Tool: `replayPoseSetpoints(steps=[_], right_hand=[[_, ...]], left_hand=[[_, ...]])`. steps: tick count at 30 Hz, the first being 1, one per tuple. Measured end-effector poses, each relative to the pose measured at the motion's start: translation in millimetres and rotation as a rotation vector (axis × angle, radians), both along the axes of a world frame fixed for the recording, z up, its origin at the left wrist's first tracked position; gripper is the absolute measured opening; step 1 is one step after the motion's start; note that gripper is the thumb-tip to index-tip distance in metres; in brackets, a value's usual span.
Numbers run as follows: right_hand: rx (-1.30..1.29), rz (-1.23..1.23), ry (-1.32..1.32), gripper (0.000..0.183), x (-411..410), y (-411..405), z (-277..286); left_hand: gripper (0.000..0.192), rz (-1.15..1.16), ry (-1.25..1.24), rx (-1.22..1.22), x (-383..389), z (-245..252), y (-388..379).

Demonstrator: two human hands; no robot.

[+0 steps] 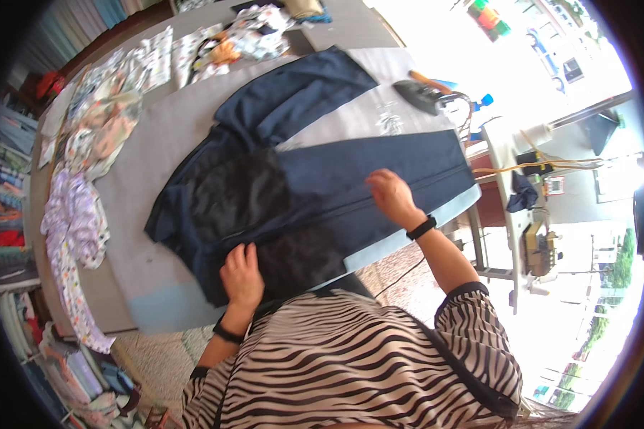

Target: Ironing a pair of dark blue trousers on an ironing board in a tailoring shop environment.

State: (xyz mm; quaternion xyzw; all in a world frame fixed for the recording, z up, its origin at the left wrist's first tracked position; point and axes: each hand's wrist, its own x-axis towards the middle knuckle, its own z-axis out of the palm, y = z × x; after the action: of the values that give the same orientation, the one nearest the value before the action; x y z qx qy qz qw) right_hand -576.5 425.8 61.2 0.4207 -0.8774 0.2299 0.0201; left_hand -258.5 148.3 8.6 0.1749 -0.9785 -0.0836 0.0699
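Observation:
Dark navy trousers [322, 187] with black inner pocket or lining fabric [236, 198] lie spread on a grey cloth-covered table [123, 214]. One leg extends right along the near edge; the other bends towards the back. My left hand [242, 276] rests on the near part of the garment at the waist end, fingers apart. Over the nearer leg is my right hand [392, 195], fingers loosely curled and slightly blurred; whether it touches the cloth I cannot tell. An iron [418, 96] with a brown handle sits beyond the trousers, at the table's right back.
Patterned fabric pieces [107, 118] and a lilac cloth [72, 204] lie along the table's left and back edges. Shelves of folded fabric [5, 198] stand at left. To the right are a sewing machine [539, 249] on its table and a yellow cord [547, 163].

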Motion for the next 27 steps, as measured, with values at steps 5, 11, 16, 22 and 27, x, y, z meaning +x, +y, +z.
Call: replayPoseSetpoints(steps=[5,11,16,22,27], right_hand=[[0.078,-0.485,0.097,0.025,-180,72,35],[0.198,-0.409,0.297,0.043,-351,76,8],[0.518,-0.409,0.28,0.053,-428,78,-28],[0.518,-0.315,0.181,0.022,-472,79,-32],[0.392,-0.301,0.07,0.034,-463,74,-20]], left_hand=[[0.043,0.065,0.018,0.025,-9,-5,12],[0.059,0.189,-0.101,0.07,-23,13,26],[0.065,0.263,-0.188,0.081,-32,21,36],[0.085,0.229,-0.311,0.1,-36,26,47],[0.089,0.227,-0.359,0.101,-39,29,52]])
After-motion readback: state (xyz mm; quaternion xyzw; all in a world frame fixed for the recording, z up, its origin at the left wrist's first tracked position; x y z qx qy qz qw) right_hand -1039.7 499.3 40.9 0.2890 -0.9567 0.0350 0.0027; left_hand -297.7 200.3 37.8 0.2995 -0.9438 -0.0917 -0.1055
